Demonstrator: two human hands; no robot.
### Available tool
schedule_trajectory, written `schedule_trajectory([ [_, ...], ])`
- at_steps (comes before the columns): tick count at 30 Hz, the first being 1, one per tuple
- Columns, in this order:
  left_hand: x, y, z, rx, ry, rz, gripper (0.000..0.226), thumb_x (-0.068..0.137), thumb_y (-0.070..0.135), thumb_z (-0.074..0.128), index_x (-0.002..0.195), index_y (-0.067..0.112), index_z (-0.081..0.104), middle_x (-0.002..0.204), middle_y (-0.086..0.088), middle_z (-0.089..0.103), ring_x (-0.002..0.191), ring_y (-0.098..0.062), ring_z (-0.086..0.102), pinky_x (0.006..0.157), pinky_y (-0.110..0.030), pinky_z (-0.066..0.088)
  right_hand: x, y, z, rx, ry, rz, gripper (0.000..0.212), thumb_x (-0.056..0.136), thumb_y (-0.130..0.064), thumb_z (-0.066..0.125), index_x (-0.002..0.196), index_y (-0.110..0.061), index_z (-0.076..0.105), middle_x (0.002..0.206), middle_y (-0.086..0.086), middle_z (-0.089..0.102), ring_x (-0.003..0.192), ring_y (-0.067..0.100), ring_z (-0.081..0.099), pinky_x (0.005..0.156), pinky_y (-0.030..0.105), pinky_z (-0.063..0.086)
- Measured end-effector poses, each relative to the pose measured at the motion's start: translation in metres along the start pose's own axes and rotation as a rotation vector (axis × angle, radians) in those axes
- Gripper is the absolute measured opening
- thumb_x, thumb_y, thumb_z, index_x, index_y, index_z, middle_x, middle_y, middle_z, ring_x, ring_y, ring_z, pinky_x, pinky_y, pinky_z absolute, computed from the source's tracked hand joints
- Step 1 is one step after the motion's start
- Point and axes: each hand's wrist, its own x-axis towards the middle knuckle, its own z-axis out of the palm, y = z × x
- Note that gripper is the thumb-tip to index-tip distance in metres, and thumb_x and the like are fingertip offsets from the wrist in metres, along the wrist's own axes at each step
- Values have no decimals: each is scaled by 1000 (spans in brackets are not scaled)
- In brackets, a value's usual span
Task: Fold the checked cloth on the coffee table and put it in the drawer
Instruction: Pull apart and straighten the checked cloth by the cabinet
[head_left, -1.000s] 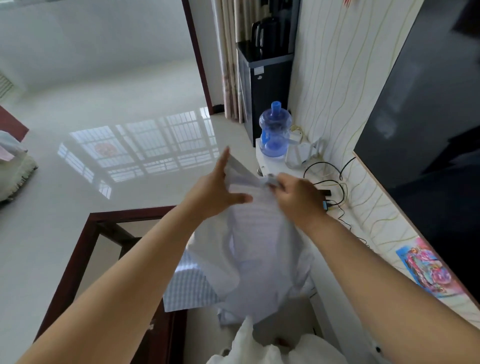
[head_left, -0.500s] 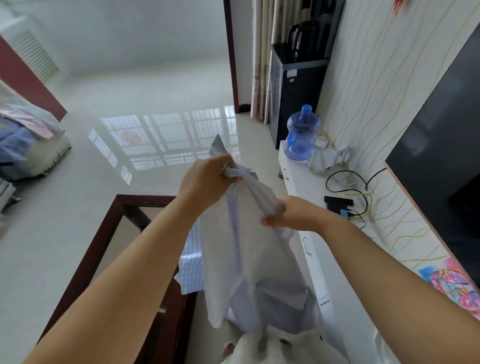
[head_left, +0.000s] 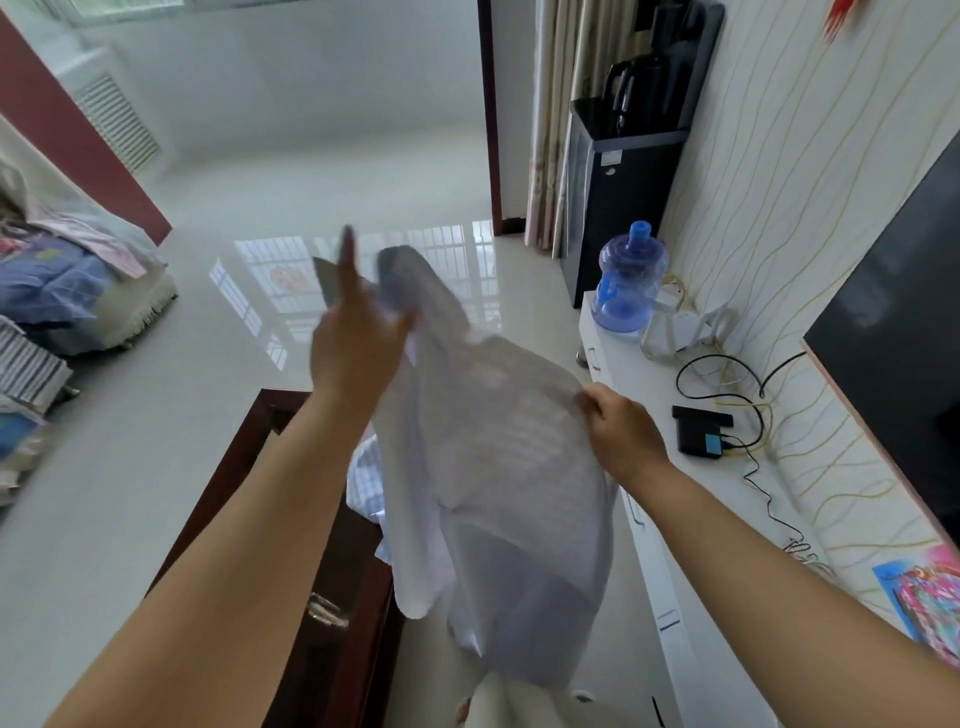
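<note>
Holding checked cloth (head_left: 498, 467), no writing legible

A big blue water bottle (head_left: 629, 283) stands on a long white cabinet (head_left: 691, 525) by the wall. A small black box (head_left: 698, 431) with wires lies on it too. A black kettle (head_left: 631, 91) sits on a dark stand (head_left: 618, 208). Striped bedding (head_left: 47, 280) lies at the left.
</note>
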Motion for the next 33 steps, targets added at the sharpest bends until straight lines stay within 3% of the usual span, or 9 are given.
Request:
schedule_trajectory([
  [2,-24,16,11,94,-251,178,92,76,34,75,148,27,17,70,-17,65,52,-14,52,59,-22,43,0,-27,-3,-24,58,-176,20,97,-28,44,99,-20,62,88,14,70,80,39,61,65,38,47],
  [5,-36,22,18,459,-615,366,37,80,8,58,117,13,59,69,-27,55,78,-43,56,86,-41,45,-3,-63,-3,-107,74,-464,21,97,-28,46,100,-17,64,84,16,70,71,40,63,59,35,47],
  [6,-38,27,24,275,-754,142,41,85,13,52,125,24,55,74,-18,57,76,-34,57,78,-29,44,-4,-68,-3,-106,94,-490,22,97,-27,46,101,-16,65,86,15,71,71,39,63,59,33,46],
  [9,-36,23,21,-108,-816,109,41,94,25,48,130,45,47,67,13,53,54,0,53,51,-7,37,-2,-69,-8,-14,207,-407,21,96,-22,50,103,-12,67,95,13,67,76,36,63,62,31,47],
  [12,-42,28,19,-174,-879,107,45,86,48,55,130,40,47,72,12,54,68,8,55,66,-10,44,-1,-66,-9,36,240,-325,19,94,-19,55,101,-12,70,91,8,60,75,30,61,63,26,40],
  [14,-43,30,26,52,-821,178,50,78,50,66,123,32,53,85,18,54,79,-2,54,64,-15,39,-5,-68,-8,97,251,-322,16,92,-19,57,100,-14,71,87,0,54,73,22,58,62,23,40],
  [18,-39,30,31,225,-604,106,18,86,29,62,74,16,61,62,1,54,64,-24,55,48,-26,34,-15,-65,-8,110,312,-335,20,88,-37,63,100,-21,62,82,-10,48,61,5,48,53,13,34],
  [24,-18,37,20,77,-386,141,24,81,6,53,87,22,69,67,3,58,60,-15,54,52,-23,43,-20,-22,-3,30,74,-142,21,90,-31,60,107,-20,55,90,-9,58,74,17,62,66,29,53],
  [33,17,52,-7,-118,-286,118,26,74,-1,59,76,24,65,63,13,56,59,-5,52,51,-11,41,-10,39,11,122,52,260,14,92,-25,47,83,-19,55,83,3,61,76,26,57,58,29,40],
])
